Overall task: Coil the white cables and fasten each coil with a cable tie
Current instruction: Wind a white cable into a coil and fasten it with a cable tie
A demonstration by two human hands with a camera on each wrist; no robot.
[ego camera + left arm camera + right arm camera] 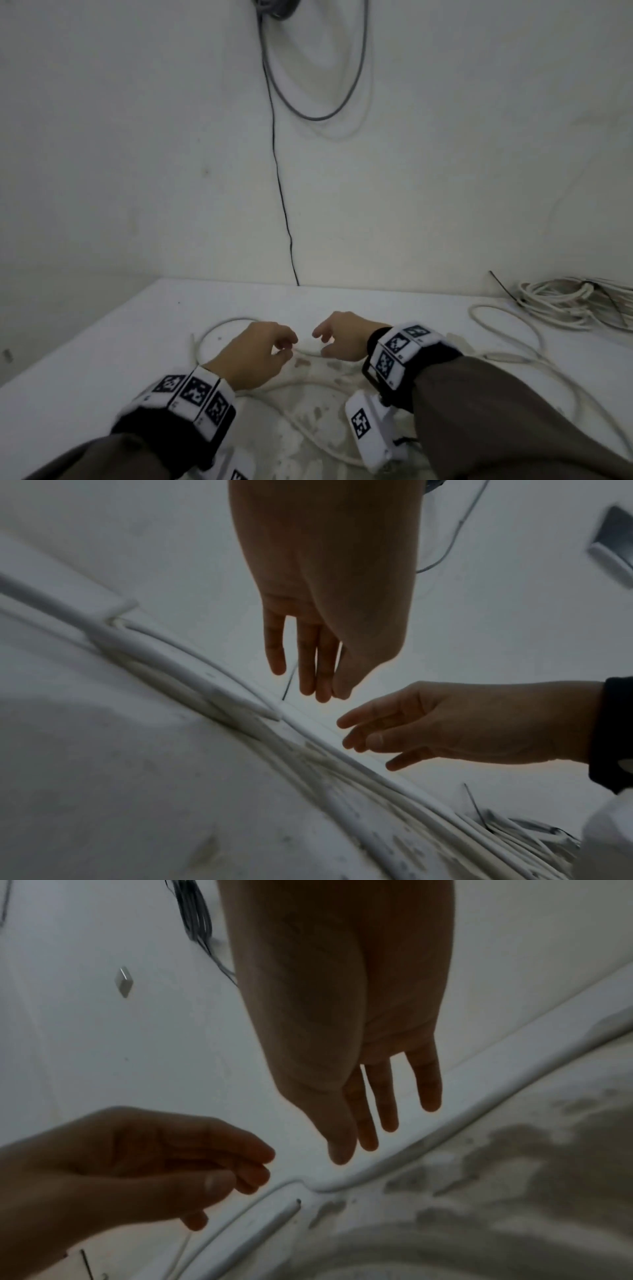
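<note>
Fingers (306,669) of the left hand (253,356) hang loosely extended, holding nothing; the right hand (342,337) likewise has relaxed, slightly bent fingers (388,1102) with nothing between them. Both hover just above a loose white cable (308,382) that loops across the white table (102,359), its cut end (294,1204) lying near the left thumb. Far to the right, well apart, rests a coiled bundle of white cables (565,301) with a black cable tie (503,284) sticking out. A thin black wire (281,192) runs down the wall.

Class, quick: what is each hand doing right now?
Left hand: open, fingers loosely curled, holding nothing, above the white cable.
Right hand: open, fingers relaxed, holding nothing.
</note>
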